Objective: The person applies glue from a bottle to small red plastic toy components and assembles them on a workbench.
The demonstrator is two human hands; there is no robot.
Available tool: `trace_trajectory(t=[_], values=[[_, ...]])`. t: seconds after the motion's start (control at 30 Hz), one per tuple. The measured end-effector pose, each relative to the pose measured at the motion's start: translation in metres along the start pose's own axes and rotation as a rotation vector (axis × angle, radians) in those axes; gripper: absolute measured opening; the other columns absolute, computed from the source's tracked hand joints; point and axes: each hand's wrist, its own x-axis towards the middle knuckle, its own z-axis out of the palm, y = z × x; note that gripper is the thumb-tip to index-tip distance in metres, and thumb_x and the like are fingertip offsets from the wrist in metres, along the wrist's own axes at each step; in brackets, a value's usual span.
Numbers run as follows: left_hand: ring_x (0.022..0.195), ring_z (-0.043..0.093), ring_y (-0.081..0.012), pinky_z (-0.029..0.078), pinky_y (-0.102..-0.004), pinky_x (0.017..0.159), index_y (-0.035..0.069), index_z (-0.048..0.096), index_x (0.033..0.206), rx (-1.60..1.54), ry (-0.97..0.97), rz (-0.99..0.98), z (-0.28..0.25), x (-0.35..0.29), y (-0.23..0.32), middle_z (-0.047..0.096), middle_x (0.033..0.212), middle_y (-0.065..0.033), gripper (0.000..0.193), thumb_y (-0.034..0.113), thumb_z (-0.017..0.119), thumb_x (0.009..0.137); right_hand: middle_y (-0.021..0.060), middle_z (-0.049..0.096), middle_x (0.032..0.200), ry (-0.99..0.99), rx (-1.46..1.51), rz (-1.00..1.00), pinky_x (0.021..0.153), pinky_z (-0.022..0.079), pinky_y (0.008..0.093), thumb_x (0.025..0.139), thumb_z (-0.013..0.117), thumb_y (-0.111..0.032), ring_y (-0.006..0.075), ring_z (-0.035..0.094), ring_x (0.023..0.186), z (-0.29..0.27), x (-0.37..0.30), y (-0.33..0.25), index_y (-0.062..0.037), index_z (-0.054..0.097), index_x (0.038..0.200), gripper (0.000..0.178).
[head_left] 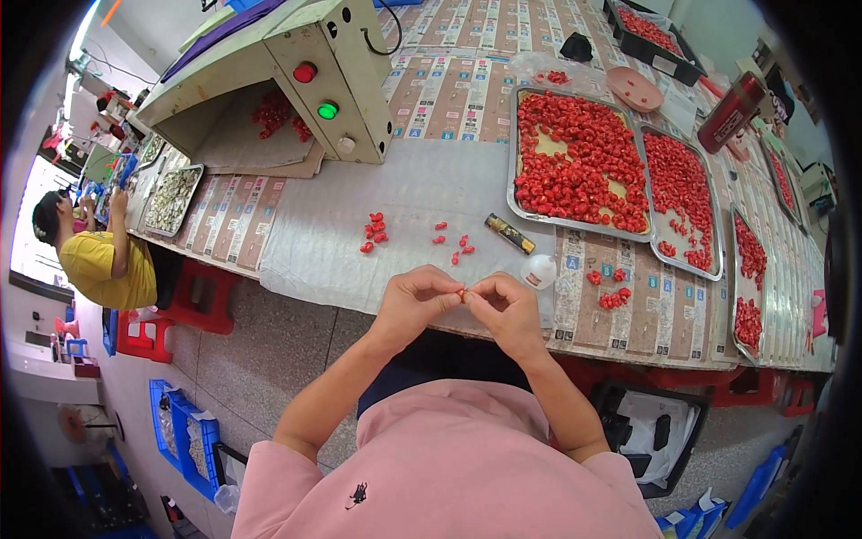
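Left hand (404, 310) and right hand (510, 314) meet by the desk's near edge (646, 350), fingers (444, 286) pinching a tiny reddish piece (462, 293); slack could drop it to the floor (269, 364).

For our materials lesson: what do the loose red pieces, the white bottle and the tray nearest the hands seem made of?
Red pieces: glossy, perhaps plastic, from bright highlights; too small to be sure.
White bottle: probably smooth plastic, from its pale, rounded body.
Tray: likely metal, semi-shiny, from its silvery rim.
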Motion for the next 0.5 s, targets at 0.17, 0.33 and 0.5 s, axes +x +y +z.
trace_trajectory(t=[0.17, 0.33, 0.5], values=[[0.087, 0.059, -0.0115, 0.046, -0.0242, 0.081, 0.000, 0.068, 0.090, 0.019, -0.014, -0.016, -0.0023, 0.0003, -0.0009, 0.062, 0.092, -0.0043, 0.012, -0.002, 0.068, 0.079, 0.0039, 0.061, 0.075, 0.011, 0.012, -0.024, 0.059, 0.044, 0.0209, 0.078, 0.069, -0.006, 0.0074, 0.056, 0.066, 0.0019, -0.0002, 0.0004, 0.0002, 0.064, 0.077, 0.008], [0.088, 0.059, -0.0115, 0.046, -0.0244, 0.082, 0.000, 0.068, 0.091, 0.006, -0.018, -0.011, -0.0010, -0.0003, -0.0006, 0.062, 0.092, -0.0037, 0.012, -0.001, 0.068, 0.079, 0.0040, 0.061, 0.076, 0.015, 0.015, -0.032, 0.060, 0.045, 0.0210, 0.078, 0.069, -0.007, 0.0077, 0.057, 0.066, 0.0013, -0.0010, 0.0033, 0.0001, 0.064, 0.078, 0.008], [0.089, 0.059, -0.0115, 0.046, -0.0242, 0.082, 0.000, 0.068, 0.091, 0.024, -0.030, -0.006, -0.0014, -0.0001, 0.0005, 0.062, 0.092, -0.0035, 0.012, 0.000, 0.068, 0.080, 0.0043, 0.062, 0.076, 0.016, -0.008, -0.041, 0.061, 0.046, 0.0215, 0.078, 0.069, -0.008, 0.0080, 0.057, 0.067, 0.0003, -0.0013, 0.0026, 0.0002, 0.065, 0.078, 0.009]])
